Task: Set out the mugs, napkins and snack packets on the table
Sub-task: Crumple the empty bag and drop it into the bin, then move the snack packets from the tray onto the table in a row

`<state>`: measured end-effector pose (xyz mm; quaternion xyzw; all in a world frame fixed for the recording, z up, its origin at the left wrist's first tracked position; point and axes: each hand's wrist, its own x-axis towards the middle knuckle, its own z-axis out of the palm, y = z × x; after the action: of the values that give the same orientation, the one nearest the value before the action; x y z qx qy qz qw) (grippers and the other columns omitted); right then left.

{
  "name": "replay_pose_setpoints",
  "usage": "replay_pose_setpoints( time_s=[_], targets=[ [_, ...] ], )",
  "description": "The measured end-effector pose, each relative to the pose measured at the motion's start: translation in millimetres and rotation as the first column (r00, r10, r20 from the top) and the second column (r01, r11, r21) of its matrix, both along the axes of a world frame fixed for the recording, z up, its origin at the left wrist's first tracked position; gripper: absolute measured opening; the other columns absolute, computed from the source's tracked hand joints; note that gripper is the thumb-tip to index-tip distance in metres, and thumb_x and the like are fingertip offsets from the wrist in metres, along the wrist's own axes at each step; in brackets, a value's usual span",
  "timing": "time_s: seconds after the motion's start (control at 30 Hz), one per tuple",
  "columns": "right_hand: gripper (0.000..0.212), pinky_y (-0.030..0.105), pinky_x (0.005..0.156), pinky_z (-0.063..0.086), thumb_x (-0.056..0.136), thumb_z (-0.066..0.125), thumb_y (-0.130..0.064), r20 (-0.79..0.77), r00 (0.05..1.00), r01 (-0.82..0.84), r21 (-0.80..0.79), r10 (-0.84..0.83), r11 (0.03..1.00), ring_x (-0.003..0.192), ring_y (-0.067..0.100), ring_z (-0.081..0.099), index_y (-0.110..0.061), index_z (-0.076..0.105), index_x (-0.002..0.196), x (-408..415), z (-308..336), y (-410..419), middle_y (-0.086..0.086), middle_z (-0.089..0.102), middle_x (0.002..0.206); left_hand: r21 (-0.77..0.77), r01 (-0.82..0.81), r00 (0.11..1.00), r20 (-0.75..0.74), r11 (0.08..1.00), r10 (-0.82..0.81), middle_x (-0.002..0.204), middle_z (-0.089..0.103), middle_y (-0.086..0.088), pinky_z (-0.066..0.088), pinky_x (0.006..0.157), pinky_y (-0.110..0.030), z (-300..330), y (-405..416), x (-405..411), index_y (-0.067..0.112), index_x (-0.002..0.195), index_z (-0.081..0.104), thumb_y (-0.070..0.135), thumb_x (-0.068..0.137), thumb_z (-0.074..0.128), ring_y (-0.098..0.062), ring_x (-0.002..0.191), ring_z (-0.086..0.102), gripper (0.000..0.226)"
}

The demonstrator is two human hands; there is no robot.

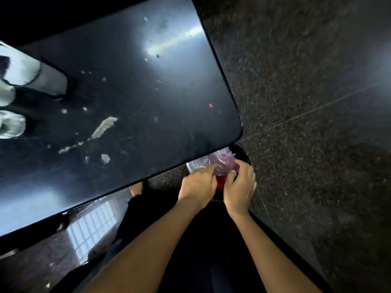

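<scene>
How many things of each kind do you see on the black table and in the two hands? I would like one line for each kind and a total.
White mugs on the table, left edge: 3
Clear plastic bag with red and purple contents, held by left hand and right hand, below the table corner: 1
Total: 4
Napkins: 0 visible.

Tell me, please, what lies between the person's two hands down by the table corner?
In the head view, a crinkled clear plastic bag with something red inside sits between the left hand and the right hand; both grip it.
</scene>
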<state>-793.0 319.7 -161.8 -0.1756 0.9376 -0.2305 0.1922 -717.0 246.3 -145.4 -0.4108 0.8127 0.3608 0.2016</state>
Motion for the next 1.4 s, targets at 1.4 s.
replay_pose_setpoints(
  time_s=[1.4],
  targets=[
    [0.067, 0.043, 0.090, 0.047, 0.064, 0.074, 0.002, -0.133, 0.064, -0.997, -0.054, 0.989, 0.057, 0.119, 0.028, 0.057, -0.008, 0.054, 0.127, 479, 102, -237, 0.011, 0.054, 0.135, -0.368, -0.875, 0.393, -0.164, 0.314, 0.905, 0.154, 0.032, 0.000, 0.021, 0.118, -0.037, 86, -126, 560, 0.017, 0.147, 0.032, 0.026, 0.093, 0.047, -0.019, 0.142, 0.029, 0.056]
  ],
)
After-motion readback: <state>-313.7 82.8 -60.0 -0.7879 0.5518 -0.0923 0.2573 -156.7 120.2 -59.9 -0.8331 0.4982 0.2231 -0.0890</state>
